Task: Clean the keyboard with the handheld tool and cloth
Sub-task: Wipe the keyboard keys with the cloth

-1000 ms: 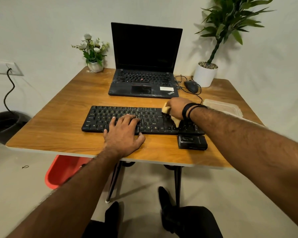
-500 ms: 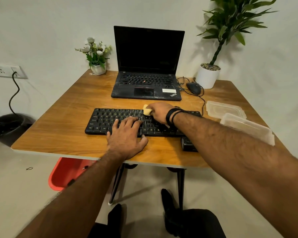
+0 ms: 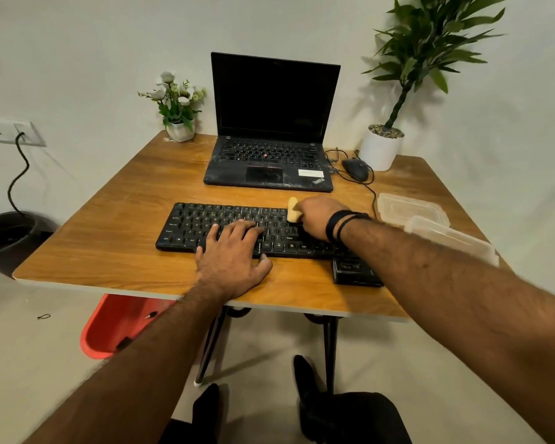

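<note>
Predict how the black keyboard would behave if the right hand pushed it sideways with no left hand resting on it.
The keyboard looks thin, flat and rigid, so it would probably slide across the smooth wooden table rather than tip. The left hand lying flat on it suggests it is light enough to shift.

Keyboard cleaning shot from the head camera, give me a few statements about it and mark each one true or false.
1. The right hand grips a yellow cloth on the black keyboard. True.
2. The left hand lies flat on the keys. True.
3. The laptop lid is closed. False: it is open, screen dark.
4. The mouse sits left of the laptop. False: it sits to its right, near the white plant pot.
</note>
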